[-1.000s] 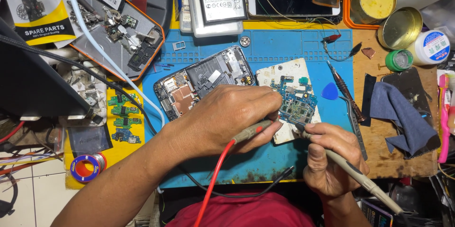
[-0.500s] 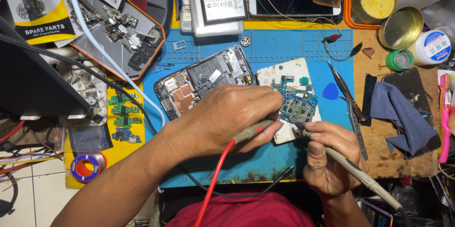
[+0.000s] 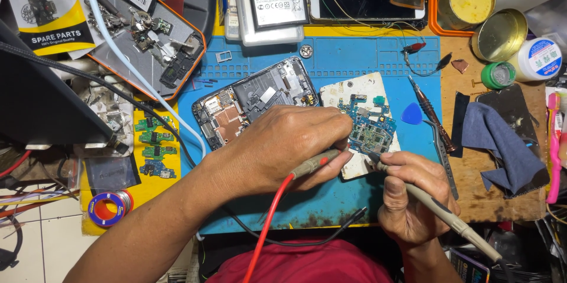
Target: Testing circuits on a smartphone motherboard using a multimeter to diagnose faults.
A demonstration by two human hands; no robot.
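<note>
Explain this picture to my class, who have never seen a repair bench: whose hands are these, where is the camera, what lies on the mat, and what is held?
The camera sits on the person's head and looks down, so both hands are the wearer's own. The left hand holds a probe with a red lead; the right hand holds a grey probe. Both tips point at a small blue circuit board, which rests on a white pad. These lie on a blue work mat, beside an opened phone with its insides showing. A screwdriver, a blue pick and a grey cloth lie to the right.

Cluttered wooden workbench [image 3: 490, 200], tiled floor [image 3: 35, 241]
</note>
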